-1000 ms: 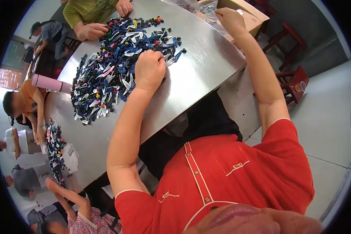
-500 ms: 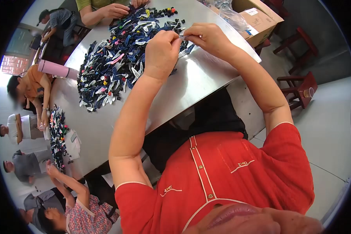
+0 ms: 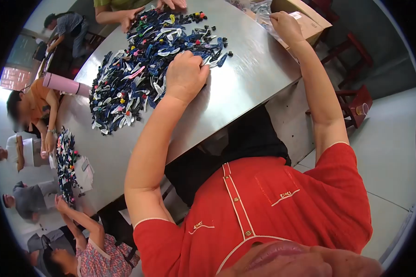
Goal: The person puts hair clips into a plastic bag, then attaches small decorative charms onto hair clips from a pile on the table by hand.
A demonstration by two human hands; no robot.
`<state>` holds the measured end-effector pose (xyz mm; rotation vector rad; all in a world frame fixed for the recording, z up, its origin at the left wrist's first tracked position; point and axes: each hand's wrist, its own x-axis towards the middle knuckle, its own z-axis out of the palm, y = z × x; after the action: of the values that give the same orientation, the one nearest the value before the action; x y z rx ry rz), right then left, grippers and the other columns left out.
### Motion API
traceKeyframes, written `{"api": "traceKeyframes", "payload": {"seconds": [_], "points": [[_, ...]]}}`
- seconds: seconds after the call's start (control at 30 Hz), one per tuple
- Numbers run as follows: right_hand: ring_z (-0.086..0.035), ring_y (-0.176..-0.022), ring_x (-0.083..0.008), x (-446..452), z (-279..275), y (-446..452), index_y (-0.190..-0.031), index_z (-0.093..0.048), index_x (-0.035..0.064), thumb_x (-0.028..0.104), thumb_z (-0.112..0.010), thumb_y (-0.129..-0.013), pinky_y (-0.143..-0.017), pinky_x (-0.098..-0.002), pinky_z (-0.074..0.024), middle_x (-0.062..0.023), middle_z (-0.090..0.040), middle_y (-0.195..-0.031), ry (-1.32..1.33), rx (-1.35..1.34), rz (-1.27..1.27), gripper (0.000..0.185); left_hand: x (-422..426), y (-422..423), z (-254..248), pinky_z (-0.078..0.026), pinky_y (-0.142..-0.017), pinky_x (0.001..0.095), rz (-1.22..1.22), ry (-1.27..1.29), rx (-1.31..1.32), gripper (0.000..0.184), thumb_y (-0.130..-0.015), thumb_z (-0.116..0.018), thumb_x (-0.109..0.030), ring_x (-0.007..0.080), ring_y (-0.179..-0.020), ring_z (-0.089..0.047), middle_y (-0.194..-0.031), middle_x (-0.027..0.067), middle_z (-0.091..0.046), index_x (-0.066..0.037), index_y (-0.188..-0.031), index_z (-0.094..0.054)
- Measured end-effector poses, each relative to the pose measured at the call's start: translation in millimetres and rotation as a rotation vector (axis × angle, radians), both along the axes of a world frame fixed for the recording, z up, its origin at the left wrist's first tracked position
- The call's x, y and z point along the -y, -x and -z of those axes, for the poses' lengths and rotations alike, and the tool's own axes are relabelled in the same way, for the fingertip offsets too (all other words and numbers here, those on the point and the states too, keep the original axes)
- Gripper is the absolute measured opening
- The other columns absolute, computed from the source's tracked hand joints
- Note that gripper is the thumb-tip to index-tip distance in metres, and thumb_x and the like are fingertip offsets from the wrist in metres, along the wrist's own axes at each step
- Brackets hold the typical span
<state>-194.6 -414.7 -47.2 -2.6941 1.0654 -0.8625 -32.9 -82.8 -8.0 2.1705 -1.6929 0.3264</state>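
Note:
A big heap of snap hair clips [image 3: 138,74], mostly navy, black and white with a few pink, red and yellow bits, lies on the metal table. My left hand [image 3: 186,77] rests at the heap's near right edge, fingers curled down over the clips; what they hold is hidden. Out to the right, my right hand [image 3: 287,28] is raised over the table's far right edge by an open cardboard box [image 3: 312,30]. Its fingers are pinched together, and anything between them is too small to make out.
Across the metal table [image 3: 245,69], another person's hands [image 3: 131,18] are at the heap. A pink tumbler [image 3: 62,83] stands left of it. A second clip pile [image 3: 65,161] lies further left, with people around. Red stools [image 3: 353,108] stand right of the table.
My hands were together above the heap, pinching a small thing. Now my right hand has swung right to the box, and my left has dropped onto the clips. The co-worker's hands moved apart.

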Motion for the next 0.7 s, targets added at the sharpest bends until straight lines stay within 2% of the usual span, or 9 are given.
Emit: {"api": "traceKeyframes", "payload": {"seconds": [0.07, 0.13, 0.2, 0.27, 0.33, 0.47, 0.6, 0.7], "points": [[-0.067, -0.086, -0.0347, -41.2, -19.9, 1.7, -0.104, -0.073, 0.0061, 0.021, -0.064, -0.091, -0.082, -0.0398, -0.0526, -0.0125, -0.069, -0.098, 0.054, 0.158, -0.154, 0.022, -1.9, 0.1, -0.6, -0.051, -0.080, 0.0429, -0.016, -0.019, -0.031, 0.021, -0.079, -0.070, -0.025, 0.0310, -0.091, -0.061, -0.088, 0.0118, -0.063, -0.004, -0.079, -0.070], [-0.066, -0.088, -0.0340, -81.0, -29.6, -5.2, -0.105, -0.072, 0.0061, 0.019, -0.066, -0.089, -0.083, -0.0379, -0.0523, -0.0114, -0.068, -0.100, -0.005, 0.161, -0.242, 0.021, -0.4, -1.7, 2.4, -0.051, -0.080, 0.0429, 0.021, 0.038, -0.049, 0.020, -0.078, -0.070, -0.025, 0.0305, -0.090, -0.061, -0.087, 0.0116, -0.063, -0.005, -0.079, -0.070], [-0.065, -0.093, -0.0315, -115.9, -33.7, -14.3, -0.105, -0.072, 0.0067, 0.015, -0.071, -0.085, -0.084, -0.0365, -0.0517, -0.0102, -0.066, -0.103, -0.187, 0.177, -0.655, 0.022, 4.8, -1.9, 1.1, -0.052, -0.080, 0.0416, 0.014, -0.007, -0.032, 0.017, -0.079, -0.069, -0.022, 0.0299, -0.090, -0.062, -0.086, 0.0112, -0.063, -0.006, -0.078, -0.069], [-0.064, -0.097, -0.0289, -145.2, -38.3, -20.7, -0.103, -0.072, 0.0073, 0.012, -0.075, -0.080, -0.086, -0.0371, -0.0511, -0.0091, -0.065, -0.102, -0.100, 0.051, -0.793, 0.024, 10.2, -2.9, 0.3, -0.052, -0.079, 0.0398, 0.083, -0.034, 0.125, 0.014, -0.081, -0.067, -0.019, 0.0295, -0.089, -0.062, -0.086, 0.0107, -0.063, -0.006, -0.075, -0.068], [-0.062, -0.097, -0.0293, -159.7, -40.8, -28.5, -0.102, -0.071, 0.0073, 0.013, -0.076, -0.078, -0.085, -0.0389, -0.0509, -0.0091, -0.063, -0.099, -0.086, -0.040, -0.771, 0.025, 14.7, -5.1, 2.7, -0.053, -0.079, 0.0397, 0.107, -0.017, 0.193, 0.013, -0.082, -0.065, -0.016, 0.0293, -0.088, -0.062, -0.085, 0.0103, -0.063, -0.007, -0.073, -0.066], [-0.060, -0.095, -0.0316, -161.6, -28.4, -45.2, -0.096, -0.068, 0.0067, 0.013, -0.075, -0.078, -0.082, -0.0401, -0.0496, -0.0109, -0.060, -0.096, -0.044, -0.022, -0.731, 0.021, 16.8, -14.7, 6.9, -0.052, -0.081, 0.0433, 0.084, -0.007, 0.020, 0.010, -0.081, -0.066, -0.015, 0.0321, -0.089, -0.063, -0.086, 0.0114, -0.064, -0.006, -0.077, -0.066], [-0.060, -0.093, -0.0318, -167.1, -27.3, -53.4, -0.097, -0.064, 0.0062, 0.013, -0.075, -0.079, -0.080, -0.0399, -0.0494, -0.0105, -0.060, -0.096, -0.079, 0.060, -0.774, 0.023, 13.0, -24.0, -2.0, -0.051, -0.077, 0.0449, 0.110, 0.028, -0.196, 0.014, -0.083, -0.066, -0.019, 0.0348, -0.088, -0.064, -0.087, 0.0133, -0.065, -0.005, -0.080, -0.066], [-0.062, -0.089, -0.0304, -172.0, -28.9, -54.7, -0.098, -0.063, 0.0073, 0.011, -0.075, -0.081, -0.076, -0.0381, -0.0508, -0.0088, -0.061, -0.099, 0.022, 0.251, -0.828, 0.022, 2.3, -28.4, -15.9, -0.050, -0.074, 0.0435, 0.139, 0.043, -0.300, 0.016, -0.083, -0.068, -0.019, 0.0344, -0.085, -0.064, -0.085, 0.0132, -0.065, -0.004, -0.081, -0.067]]}}
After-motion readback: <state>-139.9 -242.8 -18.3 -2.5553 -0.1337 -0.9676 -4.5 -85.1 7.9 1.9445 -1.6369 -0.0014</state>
